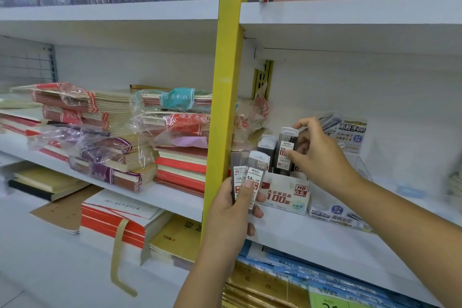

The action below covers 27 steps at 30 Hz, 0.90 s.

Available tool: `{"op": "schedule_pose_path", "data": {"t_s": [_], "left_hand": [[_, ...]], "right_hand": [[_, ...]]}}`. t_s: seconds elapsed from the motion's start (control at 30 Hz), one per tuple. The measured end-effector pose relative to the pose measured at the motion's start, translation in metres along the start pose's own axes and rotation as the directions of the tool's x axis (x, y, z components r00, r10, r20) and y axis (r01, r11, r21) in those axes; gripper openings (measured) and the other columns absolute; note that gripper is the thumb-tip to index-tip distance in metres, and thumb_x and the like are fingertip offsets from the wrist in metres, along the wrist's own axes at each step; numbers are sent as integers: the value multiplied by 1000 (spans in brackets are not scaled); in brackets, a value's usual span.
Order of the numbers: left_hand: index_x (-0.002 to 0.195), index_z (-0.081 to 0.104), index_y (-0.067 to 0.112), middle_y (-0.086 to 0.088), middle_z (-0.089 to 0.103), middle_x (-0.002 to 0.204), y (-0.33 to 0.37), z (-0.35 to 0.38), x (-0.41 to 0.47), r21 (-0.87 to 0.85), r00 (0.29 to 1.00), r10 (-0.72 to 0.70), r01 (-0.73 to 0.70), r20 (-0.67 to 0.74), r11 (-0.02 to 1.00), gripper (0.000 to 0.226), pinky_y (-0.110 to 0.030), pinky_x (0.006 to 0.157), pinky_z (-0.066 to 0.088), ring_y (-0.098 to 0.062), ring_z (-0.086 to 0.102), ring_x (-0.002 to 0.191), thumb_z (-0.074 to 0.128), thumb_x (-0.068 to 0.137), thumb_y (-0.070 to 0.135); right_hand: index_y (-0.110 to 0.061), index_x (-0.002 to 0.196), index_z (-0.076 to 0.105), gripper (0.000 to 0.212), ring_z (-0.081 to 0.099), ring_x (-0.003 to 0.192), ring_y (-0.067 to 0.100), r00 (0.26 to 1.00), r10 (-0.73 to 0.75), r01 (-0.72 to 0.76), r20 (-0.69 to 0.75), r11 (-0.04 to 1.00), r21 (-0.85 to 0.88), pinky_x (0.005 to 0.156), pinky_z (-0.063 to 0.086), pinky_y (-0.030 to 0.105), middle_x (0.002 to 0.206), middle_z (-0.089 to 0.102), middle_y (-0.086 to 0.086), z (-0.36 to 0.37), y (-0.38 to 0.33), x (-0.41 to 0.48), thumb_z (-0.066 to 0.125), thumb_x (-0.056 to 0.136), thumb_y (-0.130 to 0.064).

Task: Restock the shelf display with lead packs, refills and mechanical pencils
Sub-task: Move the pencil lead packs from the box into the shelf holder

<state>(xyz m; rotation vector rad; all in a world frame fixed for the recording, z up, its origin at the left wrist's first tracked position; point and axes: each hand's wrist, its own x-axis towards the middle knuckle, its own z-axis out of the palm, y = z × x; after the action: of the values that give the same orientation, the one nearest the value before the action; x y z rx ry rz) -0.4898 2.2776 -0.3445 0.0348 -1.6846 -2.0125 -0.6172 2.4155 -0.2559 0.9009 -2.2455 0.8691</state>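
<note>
My left hand [233,210] grips two dark 0.5 HB lead packs [247,177] with white caps, just in front of the yellow shelf post. My right hand [317,155] pinches another lead pack [285,150] upright over the white HB 0.5 display box [287,195] on the shelf. More lead packs [267,145] stand in the back of that box. A second display box [335,215] marked 0.7 2B sits to its right, with a card [350,135] rising behind it.
The yellow post [225,107] divides the shelving. Left of it lie plastic-wrapped stacks of exercise books [120,137]. The white shelf board [325,245] extends right. Blue packs [312,280] fill the level below. An upper shelf [350,25] overhangs the work spot.
</note>
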Motion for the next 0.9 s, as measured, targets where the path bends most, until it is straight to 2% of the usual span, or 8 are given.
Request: {"op": "schedule_pose_path", "data": {"t_s": [0.17,0.4,0.43,0.5,0.57,0.6,0.73,0.9], "left_hand": [[91,65,51,4,74,89,1,1,-1,-3,1000,-1,1,-3,1000,19,-22,51,47,-5,61,65,50,100,45],[94,65,52,6,76,90,3,0,-3,20,1000,-11,11,-8,1000,15,-22,53,48,-5,64,66,53,98,46],[95,66,52,6,76,91,4,0,-4,22,1000,-11,12,-5,1000,14,-23,53,48,-6,64,67,53,98,46],[96,67,50,5,76,93,6,-1,-5,23,1000,-7,7,6,1000,13,-22,53,48,-7,65,69,54,97,46],[99,67,49,4,76,93,8,1,-7,27,1000,1,-1,27,1000,13,-23,53,47,-9,65,70,55,98,46],[100,67,48,3,76,93,9,2,-8,27,999,3,-4,39,1000,13,-23,53,47,-9,65,71,55,98,45],[101,67,48,5,76,95,10,6,-12,28,998,0,-2,55,1000,12,-23,53,47,-9,67,72,56,97,46],[105,64,36,3,75,92,8,0,-7,16,998,-53,53,-18,998,20,-21,51,47,-7,66,68,43,105,34]], "right_hand": [[-26,104,57,37,44,103,14,996,-60,34,-60,935,-353,80,35,26,99,47,-10,8,13,0,78,76,-38],[-24,110,64,29,40,107,15,994,-69,27,-85,906,-422,82,32,25,102,46,-7,2,6,-6,69,85,-37],[-25,110,65,24,42,105,13,991,-82,39,-103,930,-365,81,32,23,100,47,-10,-1,2,-10,65,88,-34],[-33,105,66,17,53,95,4,998,-39,37,-39,998,-54,73,38,14,93,57,-17,-8,-12,-23,56,91,-37],[-45,100,63,13,61,81,-4,984,27,-85,178,941,328,64,48,11,89,68,-18,-13,-31,-38,55,90,-42],[-46,100,62,13,63,76,-4,964,30,-145,264,892,429,61,48,9,89,70,-18,-13,-39,-45,58,90,-41],[-30,101,63,14,66,65,4,959,49,-190,280,842,504,56,48,15,83,74,-4,-15,-49,-53,66,90,-22],[-30,94,54,10,66,69,1,979,190,-128,-72,852,507,56,49,18,85,72,-5,-37,-36,-26,60,93,-22]]}}
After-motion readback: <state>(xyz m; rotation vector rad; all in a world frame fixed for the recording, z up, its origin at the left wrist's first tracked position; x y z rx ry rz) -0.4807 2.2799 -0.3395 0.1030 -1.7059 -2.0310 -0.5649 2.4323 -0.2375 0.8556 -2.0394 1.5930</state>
